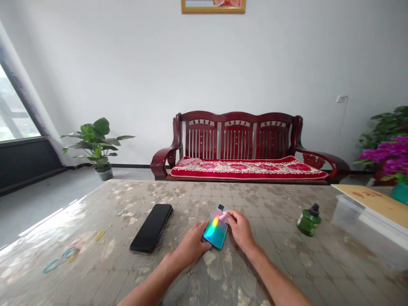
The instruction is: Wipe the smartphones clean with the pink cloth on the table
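Observation:
A smartphone (214, 233) with a shiny rainbow-blue back lies at the middle of the table, its camera block at the far end. My left hand (192, 244) grips its left edge near the lower corner. Pinched in the fingers of my right hand (239, 229) is a small pale pink cloth or tissue (225, 217), pressed against the upper right of the phone's back. To the left lies a larger black phone (152, 228), dark side up, touched by neither hand.
Colourful bands (70, 253) lie at the left of the patterned tablecloth (178, 280). On the right stand a green bottle (309, 221) with a black pump and a clear plastic box (366, 229) under a tan board (376, 203). A red wooden bench (236, 140) stands beyond the table.

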`<state>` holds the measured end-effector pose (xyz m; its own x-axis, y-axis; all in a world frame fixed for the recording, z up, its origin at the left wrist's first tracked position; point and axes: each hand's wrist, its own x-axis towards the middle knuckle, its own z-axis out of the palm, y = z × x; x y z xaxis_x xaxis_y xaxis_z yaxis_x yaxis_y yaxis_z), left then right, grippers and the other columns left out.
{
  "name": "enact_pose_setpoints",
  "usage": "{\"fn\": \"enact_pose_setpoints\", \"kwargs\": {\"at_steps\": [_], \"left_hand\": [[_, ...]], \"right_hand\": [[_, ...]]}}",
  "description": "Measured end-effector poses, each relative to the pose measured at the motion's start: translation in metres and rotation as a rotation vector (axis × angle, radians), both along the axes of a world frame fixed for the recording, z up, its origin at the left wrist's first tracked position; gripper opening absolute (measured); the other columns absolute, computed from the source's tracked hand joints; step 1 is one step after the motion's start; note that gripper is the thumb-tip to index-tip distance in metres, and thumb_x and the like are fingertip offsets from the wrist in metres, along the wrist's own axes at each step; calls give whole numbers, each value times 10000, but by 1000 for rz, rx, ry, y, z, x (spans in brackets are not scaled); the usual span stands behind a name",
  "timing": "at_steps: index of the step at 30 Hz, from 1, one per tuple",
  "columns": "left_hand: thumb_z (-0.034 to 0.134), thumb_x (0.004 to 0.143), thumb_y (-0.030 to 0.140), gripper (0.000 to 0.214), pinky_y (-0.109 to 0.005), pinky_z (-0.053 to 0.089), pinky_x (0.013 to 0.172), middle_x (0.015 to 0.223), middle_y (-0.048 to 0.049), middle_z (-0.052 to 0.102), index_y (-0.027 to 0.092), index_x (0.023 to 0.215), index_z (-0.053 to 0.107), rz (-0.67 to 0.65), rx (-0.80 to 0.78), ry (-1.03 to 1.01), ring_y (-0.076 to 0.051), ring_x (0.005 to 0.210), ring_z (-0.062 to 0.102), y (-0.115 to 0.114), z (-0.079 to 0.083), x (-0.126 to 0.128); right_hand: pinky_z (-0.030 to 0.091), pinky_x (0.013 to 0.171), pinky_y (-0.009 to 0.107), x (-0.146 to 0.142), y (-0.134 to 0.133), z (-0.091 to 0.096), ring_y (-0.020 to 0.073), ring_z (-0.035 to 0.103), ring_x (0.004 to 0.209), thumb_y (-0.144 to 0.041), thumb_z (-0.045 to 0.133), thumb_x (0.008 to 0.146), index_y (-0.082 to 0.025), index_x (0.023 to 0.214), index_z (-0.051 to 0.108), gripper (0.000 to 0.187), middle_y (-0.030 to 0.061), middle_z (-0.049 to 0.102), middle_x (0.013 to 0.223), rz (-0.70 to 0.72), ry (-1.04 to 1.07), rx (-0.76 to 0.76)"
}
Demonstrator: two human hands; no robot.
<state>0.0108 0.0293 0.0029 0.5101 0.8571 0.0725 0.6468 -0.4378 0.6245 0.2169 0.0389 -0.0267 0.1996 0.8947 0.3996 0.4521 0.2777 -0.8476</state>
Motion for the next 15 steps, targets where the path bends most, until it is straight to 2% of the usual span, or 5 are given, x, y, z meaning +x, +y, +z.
{"fn": "enact_pose_setpoints", "kwargs": {"at_steps": [7,10,15], "left_hand": [[634,858,211,500,-271,483,819,1112,-51,585,280,1335,500,-48,72,241,-216,952,643,-17,9,7],[622,896,265,415,-292,507,808,1137,-55,579,289,1298,523,-35,93,361,-229,943,658,-21,12,10],[584,926,283,362,-302,529,821,1165,-43,570,296,1281,520,-56,130,367,-229,978,657,-22,8,8]], "right_hand": [[476,802,312,-4,-6,0,222,633,880,-379,467,911,-234,879,702,278,54,675,900,12,-152,8],[469,810,314,-2,-6,0,222,627,901,-361,445,922,-243,910,700,281,50,666,916,-25,-232,6],[464,787,287,7,6,6,204,634,949,-288,413,928,-257,1025,693,298,44,667,1022,-129,-359,8]]}}
